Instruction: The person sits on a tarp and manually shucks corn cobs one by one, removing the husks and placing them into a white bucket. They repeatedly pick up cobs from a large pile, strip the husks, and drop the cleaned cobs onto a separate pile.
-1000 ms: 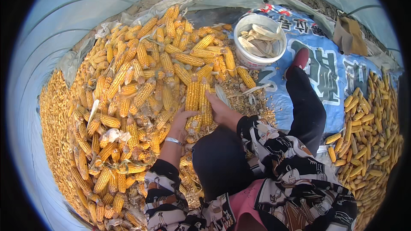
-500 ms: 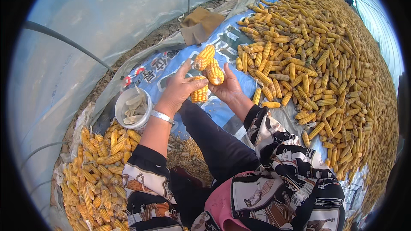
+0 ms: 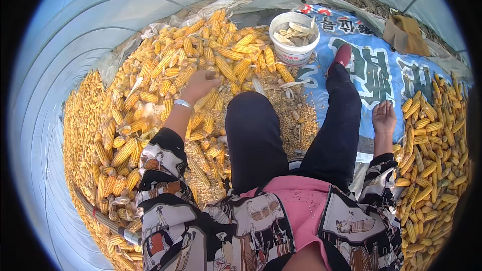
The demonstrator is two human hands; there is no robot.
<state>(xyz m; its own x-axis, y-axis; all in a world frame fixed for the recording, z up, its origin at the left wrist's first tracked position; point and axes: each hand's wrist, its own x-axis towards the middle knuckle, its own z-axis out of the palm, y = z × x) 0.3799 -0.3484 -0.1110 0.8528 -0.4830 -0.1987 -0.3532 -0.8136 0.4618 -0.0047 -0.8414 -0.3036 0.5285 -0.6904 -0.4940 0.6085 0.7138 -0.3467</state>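
Over the left heap of yellow corn cobs [image 3: 170, 65], my left hand [image 3: 200, 86] is lowered with its fingers partly outstretched; nothing shows in its grasp. Cobs lie right under and around it. My right hand [image 3: 384, 116] rests off to the right, above the blue printed sheet [image 3: 321, 101], palm turned up and fingers loosely bent, holding nothing visible. Close to it is the right heap of corn cobs [image 3: 427, 140]. Between the heaps, loose kernels [image 3: 296, 120] cover the ground beside my knee.
A white bucket [image 3: 295, 56] with pale husk-like pieces stands beyond my knees. A brown cloth or sack [image 3: 405, 35] lies at the far right. A pole [image 3: 103, 213] crosses the cobs at lower left. Clear plastic sheeting on hoops [image 3: 75, 45] curves round the left side.
The view has swung left. Both hands held corn cobs together before; now they are apart without those cobs, the left over the left heap, the right out to the side.
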